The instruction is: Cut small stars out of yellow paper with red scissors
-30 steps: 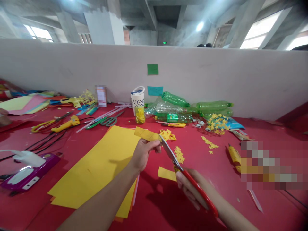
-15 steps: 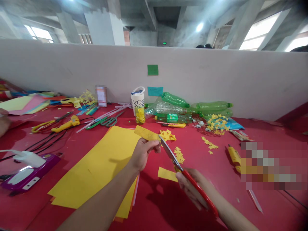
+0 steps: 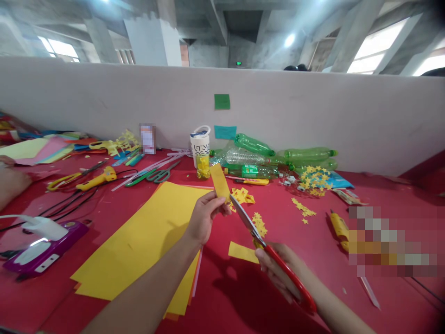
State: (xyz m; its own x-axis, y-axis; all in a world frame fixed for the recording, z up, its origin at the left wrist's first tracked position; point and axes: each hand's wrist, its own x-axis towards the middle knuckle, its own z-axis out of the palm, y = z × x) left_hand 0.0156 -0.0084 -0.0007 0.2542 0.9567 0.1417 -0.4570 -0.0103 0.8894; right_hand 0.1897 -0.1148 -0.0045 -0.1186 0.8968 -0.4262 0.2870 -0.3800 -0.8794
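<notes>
Yellow paper strip (image 3: 219,181) had swung round in the left hand (image 3: 203,218): half a second earlier it slanted out leftward, lying nearly level; now it stood much steeper, far end tipped up and only slightly left. Thumb and fingers of that hand were closed in a pinch on the strip's near end, holding it clear of the desk (image 3: 323,241), just right of the big yellow sheets (image 3: 139,241). Right hand (image 3: 287,256) had barely shifted, fingers wrapped round the red handles of the scissors (image 3: 244,216), blades aimed far and left, tips at the strip's right edge, close to the left thumb. Could not tell how far the blades were parted. Reading of it: the paper was being turned to the scissors rather than the reverse, giving the blades a fresh angle for cutting; the strip still looked largely whole, so this piece seemed early on. Second strip (image 3: 241,251) lay unmoved on the near side, its right end by the right hand. Small stars (image 3: 259,222) sat just right of the blades, yellow scraps (image 3: 245,195) beyond. At far left, another person's forearm (image 3: 12,188) had come further into view.
</notes>
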